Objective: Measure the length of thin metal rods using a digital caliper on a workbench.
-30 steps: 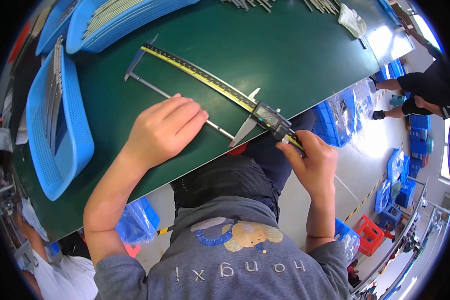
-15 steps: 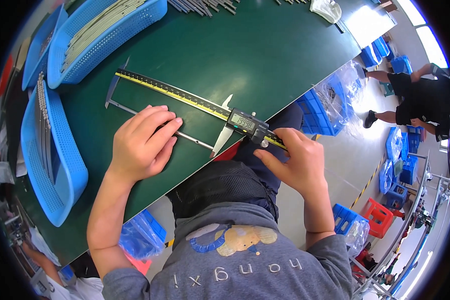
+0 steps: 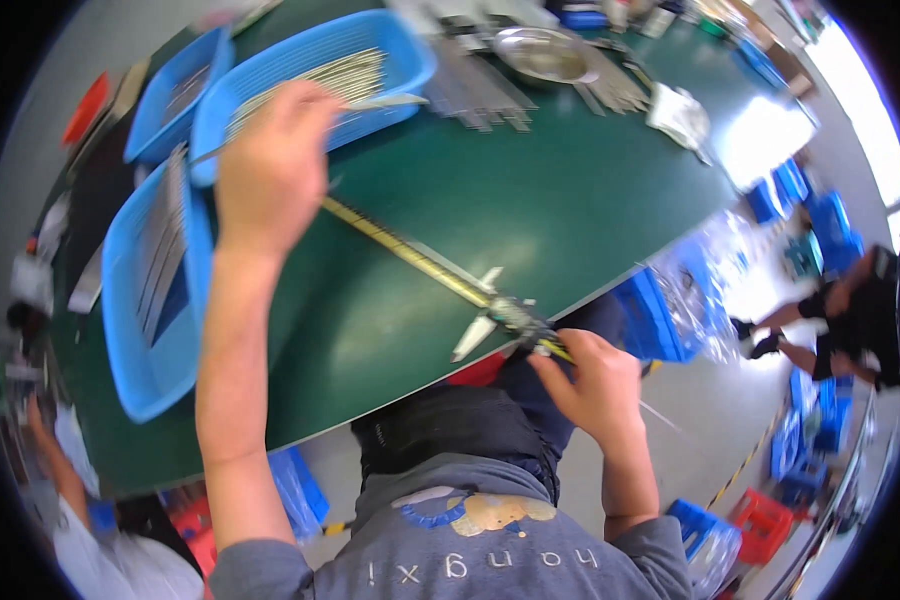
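My left hand (image 3: 270,170) is raised at the near side of a blue basket (image 3: 410,50) that holds many thin rods (image 3: 345,78). Its fingers are closed around a thin metal rod (image 3: 390,101), which sticks out on both sides of the hand. Motion blurs the hand. At the table edge, my right hand (image 3: 598,380) grips the beam end of a digital caliper (image 3: 410,253). The caliper slants across the green tabletop with nothing between its jaws; its far jaw is hidden behind my left hand and forearm.
Two more blue baskets, a long one (image 3: 120,330) with rods and a small one (image 3: 140,125), stand at the left. Loose rods (image 3: 480,95), a metal bowl (image 3: 545,55) and a white glove-like cloth (image 3: 680,118) lie at the back. A person (image 3: 850,320) is far right.
My left hand has lifted the rod out from between the caliper jaws and carried it up and away to the blue basket. My right hand still holds the caliper, and the view has shifted.
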A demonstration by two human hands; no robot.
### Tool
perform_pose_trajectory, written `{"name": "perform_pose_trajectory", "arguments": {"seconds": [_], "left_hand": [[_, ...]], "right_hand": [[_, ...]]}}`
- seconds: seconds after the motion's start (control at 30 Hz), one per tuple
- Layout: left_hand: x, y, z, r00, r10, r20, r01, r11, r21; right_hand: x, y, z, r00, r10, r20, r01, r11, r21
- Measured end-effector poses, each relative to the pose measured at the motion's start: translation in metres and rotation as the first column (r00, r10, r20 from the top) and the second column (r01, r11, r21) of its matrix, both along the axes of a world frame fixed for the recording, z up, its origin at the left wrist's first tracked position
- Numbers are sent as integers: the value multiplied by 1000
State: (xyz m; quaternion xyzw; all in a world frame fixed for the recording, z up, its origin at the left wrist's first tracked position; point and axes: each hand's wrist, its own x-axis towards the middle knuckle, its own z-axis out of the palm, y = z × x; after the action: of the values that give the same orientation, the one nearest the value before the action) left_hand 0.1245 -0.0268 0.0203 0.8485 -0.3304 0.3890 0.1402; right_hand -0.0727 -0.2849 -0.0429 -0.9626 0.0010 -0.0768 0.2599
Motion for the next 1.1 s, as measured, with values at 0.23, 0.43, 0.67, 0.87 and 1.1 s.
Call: {"name": "perform_pose_trajectory", "arguments": {"seconds": [0.23, 0.43, 0.67, 0.87, 1.1], "left_hand": [[104, 99, -74, 852, 131, -507, -169, 985, -30], [18, 97, -25, 908, 170, -384, -185, 983, -2], [-82, 212, 12, 790, 522, -322, -469, 852, 232], [-78, 224, -17, 669, 617, -414, -515, 787, 340], [-94, 221, -11, 736, 593, -328, -526, 805, 275]], "right_hand": [[12, 13, -10, 999, 38, -8, -38, 998, 40], [20, 18, -5, 995, 90, -42, -87, 994, 65], [25, 17, -2, 995, 53, -79, -44, 994, 103], [34, 16, -7, 994, 70, -84, -63, 994, 86], [30, 20, -6, 991, 87, -103, -76, 991, 106]]}}
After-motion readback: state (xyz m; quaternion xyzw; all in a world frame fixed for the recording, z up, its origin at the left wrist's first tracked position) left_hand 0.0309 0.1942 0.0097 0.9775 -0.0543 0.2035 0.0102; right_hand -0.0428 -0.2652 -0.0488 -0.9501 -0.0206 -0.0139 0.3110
